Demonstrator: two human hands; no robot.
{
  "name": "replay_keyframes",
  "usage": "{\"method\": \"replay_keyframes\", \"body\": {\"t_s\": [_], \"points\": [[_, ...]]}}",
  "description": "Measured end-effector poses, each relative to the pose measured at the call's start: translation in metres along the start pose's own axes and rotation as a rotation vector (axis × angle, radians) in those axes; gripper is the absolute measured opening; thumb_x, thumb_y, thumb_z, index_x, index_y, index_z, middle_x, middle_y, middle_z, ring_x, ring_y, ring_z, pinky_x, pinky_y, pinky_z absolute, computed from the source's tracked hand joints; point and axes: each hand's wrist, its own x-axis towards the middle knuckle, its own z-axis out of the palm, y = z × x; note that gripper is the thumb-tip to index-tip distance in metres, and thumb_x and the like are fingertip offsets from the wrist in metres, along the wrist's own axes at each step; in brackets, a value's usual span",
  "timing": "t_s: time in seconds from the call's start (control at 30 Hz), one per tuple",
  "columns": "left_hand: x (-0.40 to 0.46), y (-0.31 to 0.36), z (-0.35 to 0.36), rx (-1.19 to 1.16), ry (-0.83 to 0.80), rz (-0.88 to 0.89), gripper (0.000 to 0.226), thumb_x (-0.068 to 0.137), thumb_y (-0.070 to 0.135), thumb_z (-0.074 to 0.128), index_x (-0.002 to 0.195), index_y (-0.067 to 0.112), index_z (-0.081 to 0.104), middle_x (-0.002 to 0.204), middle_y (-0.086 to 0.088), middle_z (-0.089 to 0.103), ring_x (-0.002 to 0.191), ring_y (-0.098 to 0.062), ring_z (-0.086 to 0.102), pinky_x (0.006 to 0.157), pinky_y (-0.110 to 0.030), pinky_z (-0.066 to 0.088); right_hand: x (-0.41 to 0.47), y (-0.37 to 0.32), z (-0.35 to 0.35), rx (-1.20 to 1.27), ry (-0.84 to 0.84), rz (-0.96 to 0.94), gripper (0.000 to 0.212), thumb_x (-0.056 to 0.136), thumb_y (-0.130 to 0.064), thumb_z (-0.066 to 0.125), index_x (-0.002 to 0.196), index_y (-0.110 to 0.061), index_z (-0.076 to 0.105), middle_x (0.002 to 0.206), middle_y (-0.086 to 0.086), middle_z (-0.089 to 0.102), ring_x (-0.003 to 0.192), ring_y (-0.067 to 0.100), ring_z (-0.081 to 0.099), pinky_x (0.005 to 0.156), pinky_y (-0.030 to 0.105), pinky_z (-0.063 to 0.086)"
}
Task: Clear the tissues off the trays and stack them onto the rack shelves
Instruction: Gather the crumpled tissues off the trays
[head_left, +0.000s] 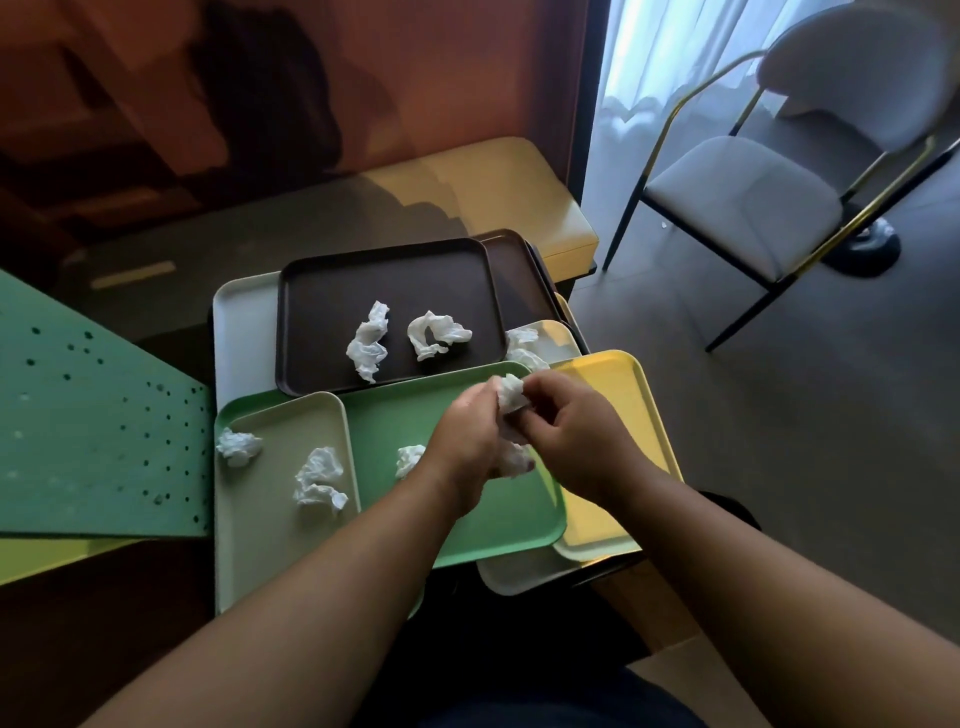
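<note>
Several overlapping trays lie in front of me. A brown tray (322, 306) at the back carries two crumpled white tissues (370, 340). A pale sage tray (260, 519) at the left carries two more tissues (318, 477). Above the green tray (395, 421) in the middle, my left hand (462, 441) and my right hand (566, 431) meet, both closed on a wad of tissues (511, 396). Another tissue (409, 458) lies on the green tray beside my left wrist. A yellow tray (623, 384) sits at the right.
A green perforated panel (93, 431) stands at the left. A yellow bench (498, 182) lies behind the trays. A grey chair with a gold frame (753, 192) stands at the back right on open floor. More tissues (522, 348) rest on a pale tray behind my hands.
</note>
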Motion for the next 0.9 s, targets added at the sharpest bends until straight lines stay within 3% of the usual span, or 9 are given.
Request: {"method": "replay_keyframes", "body": {"t_s": [0.07,0.2,0.3,0.37,0.43,0.57,0.77,0.83,0.9], "points": [[0.000,0.008,-0.001,-0.059,-0.052,-0.021,0.039,0.105,0.043,0.042,0.112,0.013,0.065,0.089,-0.012,0.072,0.070,-0.025,0.066,0.065,-0.044,0.060,0.009,-0.001,0.005,-0.018,-0.083,0.001,0.018,0.093,-0.013,0.065,0.107,-0.022,0.073,0.091,-0.007,0.067,0.079,0.011,0.063,0.070,0.028,0.054],[0.008,0.016,-0.011,-0.026,0.015,0.034,0.010,0.107,0.018,0.045,0.107,0.015,0.055,0.089,-0.011,0.063,0.061,-0.018,0.061,0.054,-0.033,0.058,0.029,0.005,0.000,0.069,0.020,0.077,0.023,0.091,-0.013,0.068,0.112,-0.017,0.075,0.114,-0.001,0.057,0.095,0.013,0.058,0.080,0.017,0.052],[0.017,0.017,-0.022,-0.033,0.108,0.068,0.015,0.106,0.009,0.041,0.099,0.014,0.054,0.076,-0.007,0.050,0.050,-0.012,0.046,0.040,-0.020,0.043,0.050,0.029,-0.003,-0.125,0.123,0.273,0.025,0.095,-0.024,0.059,0.112,-0.024,0.077,0.124,-0.004,0.058,0.113,0.015,0.054,0.096,0.029,0.048],[0.020,0.017,-0.029,0.007,0.142,0.079,0.021,0.106,0.007,0.040,0.093,0.016,0.053,0.069,-0.003,0.044,0.044,-0.009,0.036,0.037,-0.015,0.030,0.061,0.040,0.000,-0.262,0.036,0.452,0.032,0.095,-0.037,0.053,0.115,-0.030,0.076,0.124,-0.001,0.064,0.113,0.021,0.059,0.090,0.034,0.052],[0.022,0.013,-0.035,0.065,0.170,0.085,0.021,0.105,0.011,0.041,0.089,0.018,0.051,0.065,-0.001,0.039,0.040,-0.008,0.031,0.037,-0.013,0.025,0.066,0.042,0.004,-0.271,-0.040,0.559,0.035,0.098,-0.038,0.049,0.123,-0.028,0.072,0.121,0.005,0.068,0.102,0.024,0.062,0.076,0.031,0.051],[0.022,0.005,-0.047,0.305,0.257,0.215,0.026,0.095,0.040,0.064,0.083,0.020,0.051,0.059,0.005,0.042,0.047,-0.013,0.034,0.045,-0.025,0.028,0.071,0.034,0.009,-0.266,-0.047,0.550,0.037,0.104,-0.028,0.044,0.132,-0.016,0.066,0.123,0.007,0.068,0.103,0.023,0.058,0.084,0.034,0.048],[0.017,0.006,-0.050,0.246,0.299,0.223,0.048,0.087,0.056,0.057,0.060,0.023,0.037,0.053,0.006,0.031,0.048,-0.017,0.024,0.049,-0.030,0.023,0.069,0.027,0.005,-0.249,0.042,0.529,0.034,0.104,-0.021,0.043,0.113,-0.006,0.073,0.107,0.009,0.072,0.098,0.029,0.063,0.083,0.039,0.053],[0.015,0.006,-0.050,0.172,0.256,0.189,0.036,0.097,0.046,0.050,0.070,0.021,0.049,0.054,0.006,0.034,0.044,-0.014,0.025,0.046,-0.025,0.022,0.065,0.015,0.001,-0.104,0.117,0.448,0.033,0.104,-0.022,0.047,0.120,-0.009,0.073,0.104,0.003,0.070,0.101,0.025,0.064,0.085,0.036,0.052],[0.011,0.009,-0.050,0.064,0.220,0.128,0.022,0.105,0.026,0.042,0.102,0.015,0.061,0.055,0.005,0.038,0.037,-0.009,0.028,0.041,-0.017,0.023,0.059,-0.005,0.000,0.191,0.170,0.386,0.026,0.103,-0.022,0.054,0.112,-0.012,0.076,0.100,0.004,0.073,0.098,0.022,0.067,0.089,0.040,0.054]]}}
